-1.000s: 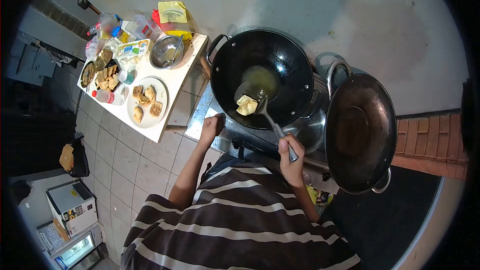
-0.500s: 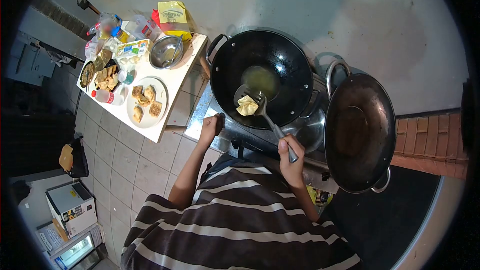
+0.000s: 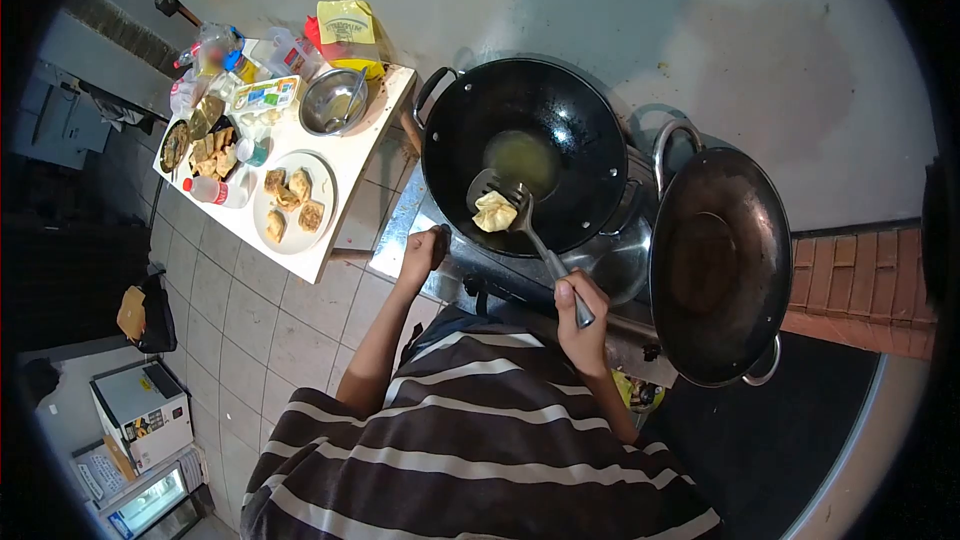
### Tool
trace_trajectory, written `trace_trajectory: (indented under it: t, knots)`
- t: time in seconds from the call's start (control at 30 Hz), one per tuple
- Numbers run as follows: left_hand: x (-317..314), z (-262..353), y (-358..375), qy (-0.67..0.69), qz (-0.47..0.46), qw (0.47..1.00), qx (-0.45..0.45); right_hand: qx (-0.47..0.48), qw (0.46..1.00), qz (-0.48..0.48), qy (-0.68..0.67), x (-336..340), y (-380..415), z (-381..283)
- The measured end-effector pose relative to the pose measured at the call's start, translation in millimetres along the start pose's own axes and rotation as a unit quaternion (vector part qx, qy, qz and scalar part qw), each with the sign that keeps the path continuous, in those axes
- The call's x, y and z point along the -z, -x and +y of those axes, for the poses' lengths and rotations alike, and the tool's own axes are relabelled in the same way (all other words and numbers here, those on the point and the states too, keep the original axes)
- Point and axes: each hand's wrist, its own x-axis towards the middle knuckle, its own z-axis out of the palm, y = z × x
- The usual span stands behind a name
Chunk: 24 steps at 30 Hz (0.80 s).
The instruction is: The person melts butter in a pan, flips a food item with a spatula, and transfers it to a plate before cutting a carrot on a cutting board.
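My right hand (image 3: 582, 318) grips the handle of a slotted spatula (image 3: 541, 247). On the spatula's head, over the near left side of a black wok (image 3: 585, 120), rests a pale folded dumpling (image 3: 494, 211). A small pool of oil (image 3: 524, 162) lies in the bottom of the wok. My left hand (image 3: 421, 258) is closed beside the wok's near left edge, around a dark thing too hidden to name.
A second wok (image 3: 715, 270) stands tilted at the right. On the left, a white table (image 3: 336, 198) bears a plate (image 3: 263, 202) of browned pieces, a metal bowl (image 3: 333, 102), a bottle (image 3: 208, 190) and a yellow bag (image 3: 345, 25).
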Motion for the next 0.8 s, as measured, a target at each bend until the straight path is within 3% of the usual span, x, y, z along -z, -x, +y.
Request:
trace_trajectory:
  t: [0.47,0.57,0.67,0.8]
  knots:
    - [3.0,-5.1,-1.7,0.004,-0.022,0.999,-0.025,0.011,1.000,0.001,0.022,2.0,0.9,3.4]
    - [0.6,0.0,-1.9,-0.019,-0.003,1.000,0.000,-0.025,1.000,-0.003,0.013,3.0,1.1,4.5]
    - [2.5,-4.4,-3.3,-0.008,-0.016,1.000,-0.019,-0.023,0.999,0.030,0.016,3.4,2.8,4.7]
    - [4.0,-6.3,-5.3,-0.008,-0.014,1.000,-0.002,-0.011,1.000,-0.002,0.022,3.5,-2.3,1.6]
